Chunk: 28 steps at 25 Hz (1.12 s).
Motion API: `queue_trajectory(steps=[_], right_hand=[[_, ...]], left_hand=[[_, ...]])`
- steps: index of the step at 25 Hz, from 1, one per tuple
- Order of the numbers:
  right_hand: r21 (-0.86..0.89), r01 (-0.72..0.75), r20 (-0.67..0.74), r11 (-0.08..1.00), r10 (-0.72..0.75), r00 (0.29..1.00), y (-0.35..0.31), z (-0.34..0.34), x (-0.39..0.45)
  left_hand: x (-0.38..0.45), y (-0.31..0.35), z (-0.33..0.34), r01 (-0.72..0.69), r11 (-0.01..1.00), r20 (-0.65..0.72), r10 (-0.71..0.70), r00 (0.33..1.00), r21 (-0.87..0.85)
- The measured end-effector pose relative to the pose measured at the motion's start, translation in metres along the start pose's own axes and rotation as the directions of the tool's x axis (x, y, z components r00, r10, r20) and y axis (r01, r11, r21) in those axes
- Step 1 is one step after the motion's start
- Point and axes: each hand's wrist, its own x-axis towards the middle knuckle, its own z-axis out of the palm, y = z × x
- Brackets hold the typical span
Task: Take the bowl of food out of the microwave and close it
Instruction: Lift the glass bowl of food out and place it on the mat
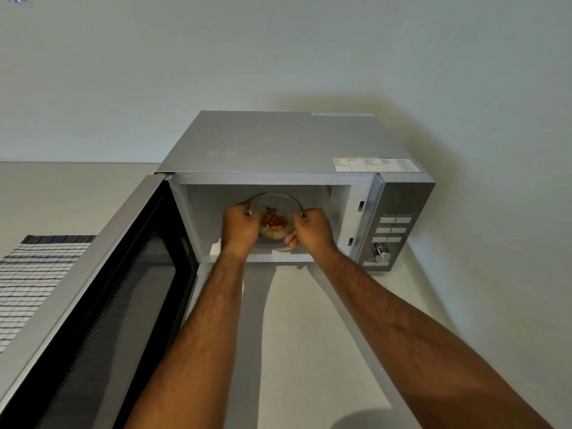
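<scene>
A silver microwave [288, 144] stands on the counter against the wall, and its door [102, 298] is swung wide open to the left. Inside the cavity sits a clear glass bowl [275, 200] holding orange and pale pieces of food [275, 220]. My left hand [240, 227] grips the bowl's left rim and side. My right hand [311, 230] grips its right rim, fingers curled under the edge. Both forearms reach in through the opening. The bowl's lower part is hidden by my hands.
The control panel [391, 230] with buttons and a knob is on the microwave's right. A striped placemat [34, 274] lies on the pale counter [297, 335] at the left, behind the open door. The wall rises close behind.
</scene>
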Motion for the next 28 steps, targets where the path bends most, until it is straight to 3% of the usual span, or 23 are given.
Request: queue_trajectory(steps=[10, 16, 28], right_hand=[[-0.089, 0.042, -0.064, 0.995, -0.048, 0.997, 0.008, -0.011, -0.075], [-0.108, 0.039, -0.025, 0.993, -0.042, 0.999, 0.018, -0.027, -0.132], [-0.022, 0.088, 0.064, 0.996, -0.086, 0.994, 0.032, -0.042, -0.281]], left_hand=[[-0.069, 0.003, -0.016, 0.026, 0.997, -0.018, -0.024, 1.000, 0.076], [-0.134, 0.004, -0.030, 0.072, 0.994, -0.012, -0.071, 0.997, 0.083], [-0.292, 0.011, -0.096, 0.028, 0.987, -0.041, -0.021, 0.999, 0.156]])
